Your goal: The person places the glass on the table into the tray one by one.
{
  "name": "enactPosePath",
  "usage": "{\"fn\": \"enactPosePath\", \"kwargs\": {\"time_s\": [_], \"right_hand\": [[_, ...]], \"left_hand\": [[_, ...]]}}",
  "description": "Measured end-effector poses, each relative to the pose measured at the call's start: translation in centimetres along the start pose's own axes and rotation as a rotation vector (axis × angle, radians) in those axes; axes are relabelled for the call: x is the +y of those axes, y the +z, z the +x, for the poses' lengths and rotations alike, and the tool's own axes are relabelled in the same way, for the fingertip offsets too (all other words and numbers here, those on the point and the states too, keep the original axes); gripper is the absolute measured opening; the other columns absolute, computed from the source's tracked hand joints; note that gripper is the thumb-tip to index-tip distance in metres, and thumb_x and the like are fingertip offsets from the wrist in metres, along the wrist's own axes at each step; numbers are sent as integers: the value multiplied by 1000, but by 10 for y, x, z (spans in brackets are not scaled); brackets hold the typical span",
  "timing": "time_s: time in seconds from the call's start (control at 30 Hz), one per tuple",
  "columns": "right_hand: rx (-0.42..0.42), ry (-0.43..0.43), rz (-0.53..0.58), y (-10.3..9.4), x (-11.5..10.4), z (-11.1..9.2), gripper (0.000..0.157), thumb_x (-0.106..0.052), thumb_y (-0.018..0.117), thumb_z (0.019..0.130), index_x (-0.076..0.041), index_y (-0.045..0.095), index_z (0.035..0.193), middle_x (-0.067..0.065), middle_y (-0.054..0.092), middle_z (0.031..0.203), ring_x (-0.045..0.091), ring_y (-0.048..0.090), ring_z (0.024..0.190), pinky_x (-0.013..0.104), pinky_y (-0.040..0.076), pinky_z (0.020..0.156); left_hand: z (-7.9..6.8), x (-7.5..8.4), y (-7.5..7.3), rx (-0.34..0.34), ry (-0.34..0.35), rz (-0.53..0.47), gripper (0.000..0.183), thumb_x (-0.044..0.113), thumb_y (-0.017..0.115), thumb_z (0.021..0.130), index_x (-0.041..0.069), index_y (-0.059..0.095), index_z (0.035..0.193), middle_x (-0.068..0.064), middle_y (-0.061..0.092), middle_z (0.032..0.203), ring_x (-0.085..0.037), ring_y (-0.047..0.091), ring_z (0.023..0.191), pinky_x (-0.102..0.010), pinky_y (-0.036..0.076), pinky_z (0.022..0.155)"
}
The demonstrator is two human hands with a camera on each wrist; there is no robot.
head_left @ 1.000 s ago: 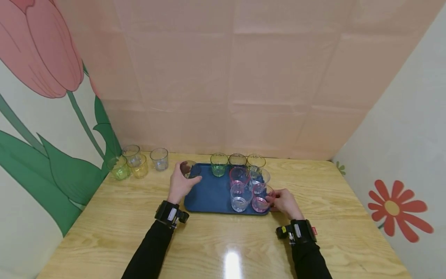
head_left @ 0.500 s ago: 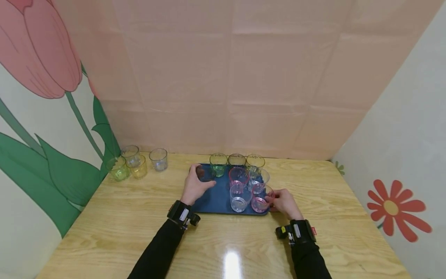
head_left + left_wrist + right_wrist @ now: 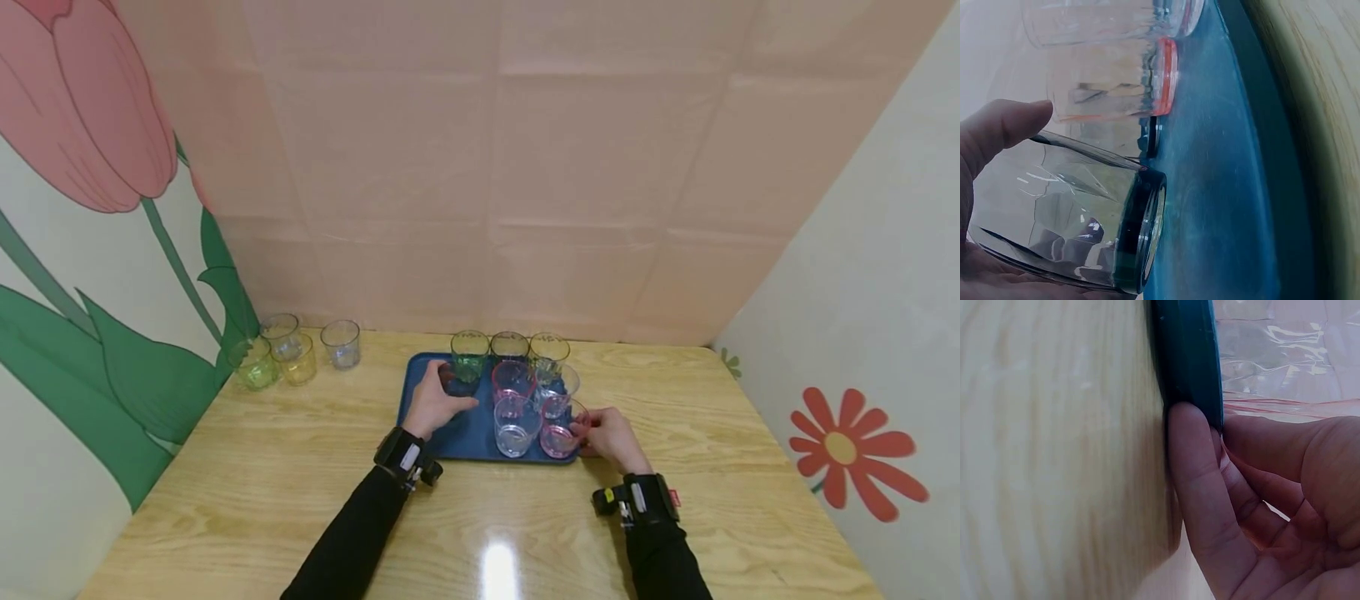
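My left hand (image 3: 435,404) holds a clear, dark-tinted drinking glass (image 3: 1066,219) over the left part of the blue tray (image 3: 472,442). Thumb and fingers lie on opposite sides of it, and its base tilts close above the tray floor in the left wrist view. From the head most of this glass is hidden by the hand; a green glass (image 3: 469,365) stands just behind. At the tray's front right corner, my right hand (image 3: 613,435) pinches the tray rim (image 3: 1191,362), thumb inside and a finger outside. A pink glass (image 3: 558,437) stands beside it.
Several glasses crowd the tray's right half and back, including a clear one (image 3: 515,437) and a red-rimmed one (image 3: 513,379). On the wooden table (image 3: 300,467), a green-yellow glass (image 3: 257,371), an amber glass (image 3: 297,362) and two clear ones stand back left.
My left hand has carried the dark-tinted glass rightward from the tray's left edge to just in front of the green glass. The right hand has stayed at the tray's corner.
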State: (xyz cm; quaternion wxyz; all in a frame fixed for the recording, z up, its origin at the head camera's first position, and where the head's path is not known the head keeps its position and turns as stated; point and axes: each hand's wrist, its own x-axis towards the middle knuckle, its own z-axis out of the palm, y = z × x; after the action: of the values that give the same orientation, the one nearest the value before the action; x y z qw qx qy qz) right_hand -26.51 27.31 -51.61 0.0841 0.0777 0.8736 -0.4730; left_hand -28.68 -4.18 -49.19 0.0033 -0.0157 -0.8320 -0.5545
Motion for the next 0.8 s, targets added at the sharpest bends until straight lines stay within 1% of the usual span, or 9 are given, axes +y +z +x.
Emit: {"fn": "enactPosePath", "kwargs": {"time_s": [0.1,0.17,0.23,0.37,0.5,0.63,0.8], "right_hand": [[1,-1,3,0,0,0,11,-6,62,95,2,69,93,8,67,84,15,64,69,34,59,62],[0,0,0,0,0,0,11,-7,62,95,2,69,93,8,67,83,15,65,69,35,60,62],[1,3,-3,0,0,0,11,-7,62,95,2,69,93,8,67,83,15,65,69,35,60,62],[6,7,1,0,0,0,11,-6,63,95,2,69,93,8,67,83,16,65,70,35,59,62],[-6,-8,2,2,1,-1,11,-6,63,95,1,69,91,7,65,81,17,63,70,34,59,61],[-8,-20,3,3,3,0,11,-6,62,95,2,68,89,6,63,79,17,63,70,33,59,60],[8,1,-13,1,2,1,10,-6,62,95,2,68,93,8,65,82,17,64,70,34,59,60]], "left_hand": [[0,3,2,10,14,20,83,20,87,73,7,42,142,-19,55,130,-34,55,113,-47,49,90],[1,5,3,13,16,43,85,21,88,72,8,42,142,-19,54,129,-33,54,112,-47,48,90],[1,6,5,9,17,55,86,23,88,72,8,42,143,-19,55,130,-33,55,113,-47,48,92],[0,5,8,0,18,45,89,23,88,72,5,39,144,-18,55,134,-35,55,120,-48,47,97],[-2,5,11,-7,-10,40,90,23,87,73,3,36,144,-20,54,135,-35,54,122,-48,48,98],[-3,7,13,-20,-33,39,94,24,87,74,4,32,147,-19,53,138,-36,53,123,-48,48,97],[2,6,14,-28,-26,28,94,24,86,75,6,31,149,-20,52,139,-38,52,126,-50,47,99]]}}
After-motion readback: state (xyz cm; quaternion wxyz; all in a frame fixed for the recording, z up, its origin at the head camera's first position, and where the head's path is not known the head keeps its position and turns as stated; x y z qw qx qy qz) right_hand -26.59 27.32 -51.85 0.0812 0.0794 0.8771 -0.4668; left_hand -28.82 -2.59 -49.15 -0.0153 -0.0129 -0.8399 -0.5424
